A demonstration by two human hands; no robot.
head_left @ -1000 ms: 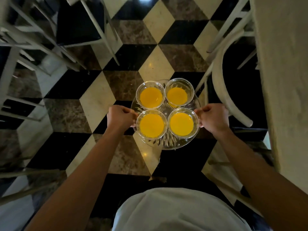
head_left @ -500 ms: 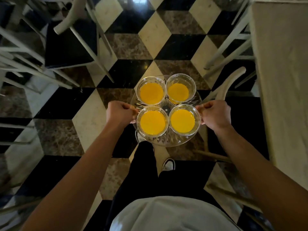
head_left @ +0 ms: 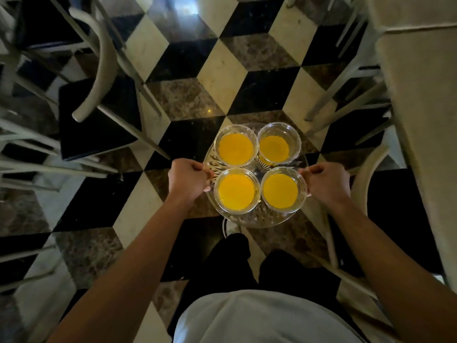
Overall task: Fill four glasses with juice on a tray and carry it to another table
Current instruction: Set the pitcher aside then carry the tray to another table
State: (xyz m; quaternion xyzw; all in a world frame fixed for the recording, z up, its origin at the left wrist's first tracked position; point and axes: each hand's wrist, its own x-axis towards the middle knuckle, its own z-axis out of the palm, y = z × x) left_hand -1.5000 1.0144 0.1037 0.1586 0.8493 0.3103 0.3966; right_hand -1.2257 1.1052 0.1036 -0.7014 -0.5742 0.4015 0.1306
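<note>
Left hand [head_left: 189, 180] grips the tray's [head_left: 257, 219] left edge, right hand [head_left: 325, 181] its right edge — fingertips hidden underneath. Four juice-filled glasses [head_left: 236, 190] sit on the tray — held above a checkered floor [head_left: 222, 70].

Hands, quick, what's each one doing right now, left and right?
Left hand: closed, gripping the left rim of the glass tray.
Right hand: closed, gripping the tray's right rim.
</note>
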